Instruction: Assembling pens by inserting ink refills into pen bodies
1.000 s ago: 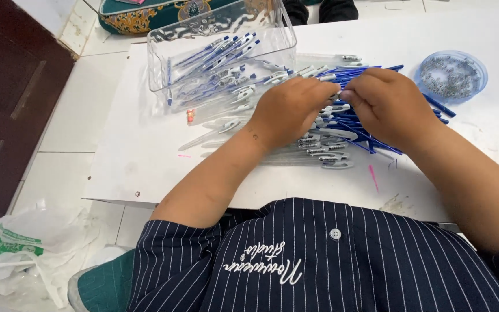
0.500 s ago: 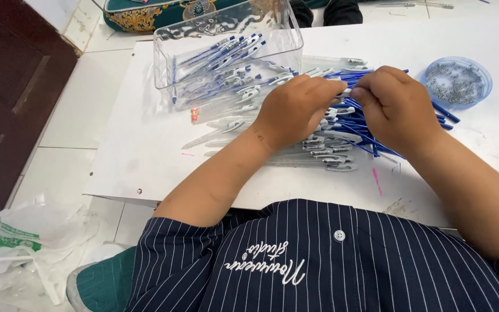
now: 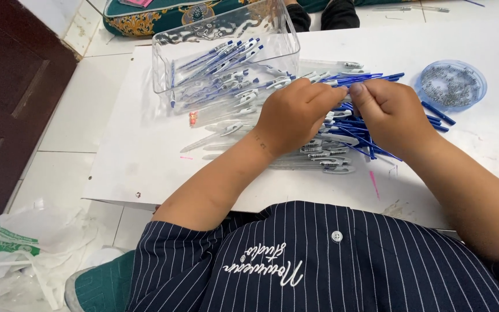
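L hand [image 3: 293, 115] sits palm-down at the centre of the board [image 3: 134, 167], fingers curled over the pen pile [image 3: 324, 156]; its fingertips meet the R hand at about 3 o'clock from its knuckles. R hand [image 3: 391, 112] is just beside it, thumb and forefinger pinched together at its 10 o'clock edge. Both hands look clenched on a small pen part between them, but the part itself is hidden by the fingers, so can't tell exactly what's grasped.

Pen pile: clear barrels w/ white clips lie under and at 6 o'clock of the L hand; blue refills [image 3: 371, 78] fan out from under both hands toward 1–3 o'clock. A few loose barrels trail off at 8–9 o'clock of the L wrist.

Clear bin [image 3: 168, 63] stands at 11 o'clock of the hands, touching the pile's far edge, w/ assembled blue-capped pens lying slantwise inside. Small red bit [image 3: 193, 118] on the board at 6 o'clock of the bin. Blue round dish [image 3: 423, 86] w/ tiny metal springs at 2 o'clock of the R hand, near but apart from it.

Board rests on white tile floor. Striped dark shirt [image 3: 330, 266] fills the 6 o'clock edge. Plastic bag [image 3: 24, 242] on the floor at 8 o'clock, well apart. Patterned teal cushion [image 3: 145, 17] at 12 o'clock behind the bin.
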